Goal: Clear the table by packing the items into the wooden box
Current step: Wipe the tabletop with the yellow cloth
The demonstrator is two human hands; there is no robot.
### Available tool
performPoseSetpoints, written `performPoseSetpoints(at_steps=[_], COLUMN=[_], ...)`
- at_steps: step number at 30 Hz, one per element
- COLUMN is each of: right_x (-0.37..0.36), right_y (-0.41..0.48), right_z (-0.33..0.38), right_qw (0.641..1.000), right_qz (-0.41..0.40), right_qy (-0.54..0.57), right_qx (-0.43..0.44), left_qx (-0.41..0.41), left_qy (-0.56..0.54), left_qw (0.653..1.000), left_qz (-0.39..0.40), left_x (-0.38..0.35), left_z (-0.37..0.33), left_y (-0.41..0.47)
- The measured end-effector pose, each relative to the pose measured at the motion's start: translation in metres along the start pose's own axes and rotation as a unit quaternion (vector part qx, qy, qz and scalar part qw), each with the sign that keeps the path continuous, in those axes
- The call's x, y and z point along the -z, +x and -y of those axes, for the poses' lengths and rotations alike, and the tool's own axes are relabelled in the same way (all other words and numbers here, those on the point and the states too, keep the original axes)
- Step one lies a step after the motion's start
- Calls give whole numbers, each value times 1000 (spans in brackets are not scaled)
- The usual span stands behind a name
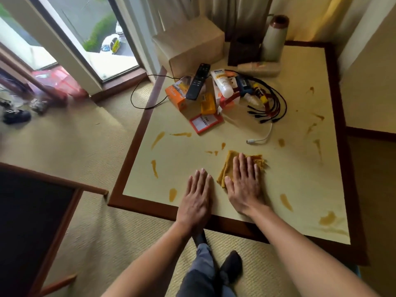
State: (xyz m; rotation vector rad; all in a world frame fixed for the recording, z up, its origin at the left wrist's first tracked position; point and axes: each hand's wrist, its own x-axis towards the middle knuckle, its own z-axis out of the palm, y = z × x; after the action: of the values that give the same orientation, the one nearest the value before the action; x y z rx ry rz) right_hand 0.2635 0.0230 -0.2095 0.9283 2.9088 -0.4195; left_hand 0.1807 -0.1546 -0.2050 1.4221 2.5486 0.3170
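1. Table (289, 179): a cream top inside a dark brown border, marked with orange-brown smears. Its near edge passes under both wrists and its left edge runs toward the window. We find the widest open stretch between the heap and the near edge, and along the right side.
2. Tan box (188, 46): stands at the far left corner, with a dark box (243, 52) and a pale vase (274, 39) lined along the far edge. We cannot tell which one is wooden.
3. Heap (214, 97): the unpacked items lie far-centre on the table. A remote (198, 83) rests across an orange carton (174, 95). A white tube (222, 82) lies beside it, black cables (276, 101) coil to the right, and a red-framed card (205, 123) sits at the near side.
4. Right hand (244, 185): flat, fingers straight, pressing on the cloth and gripping nothing.
5. Left hand (198, 195): flat on bare top just beside the right hand, fingers straight, holding nothing.
6. Cloth (260, 160): yellow and folded, partly under the right hand.
7. White cable (260, 139): lies apart, between heap and cloth.
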Motion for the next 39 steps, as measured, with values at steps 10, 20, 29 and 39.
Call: performPoseSetpoints(at_steps=[10, 20, 29, 39], right_x=[-1, -12, -33, -26], right_y=[-6, 54, 49, 143], right_z=[24, 113, 186, 224], right_qw=[999, 997, 999, 999], right_qz=[20, -18, -6, 0], right_qy=[-24, 10, -4, -12], right_qx=[22, -71, -42, -44], left_qx=[37, 133, 91, 76], left_qy=[-27, -13, -60, -90], left_qw=[998, 991, 994, 993], left_qz=[-38, 13, -3, -15], left_x=[50, 85, 72, 66], left_z=[61, 230, 249, 252], left_y=[5, 24, 23, 22])
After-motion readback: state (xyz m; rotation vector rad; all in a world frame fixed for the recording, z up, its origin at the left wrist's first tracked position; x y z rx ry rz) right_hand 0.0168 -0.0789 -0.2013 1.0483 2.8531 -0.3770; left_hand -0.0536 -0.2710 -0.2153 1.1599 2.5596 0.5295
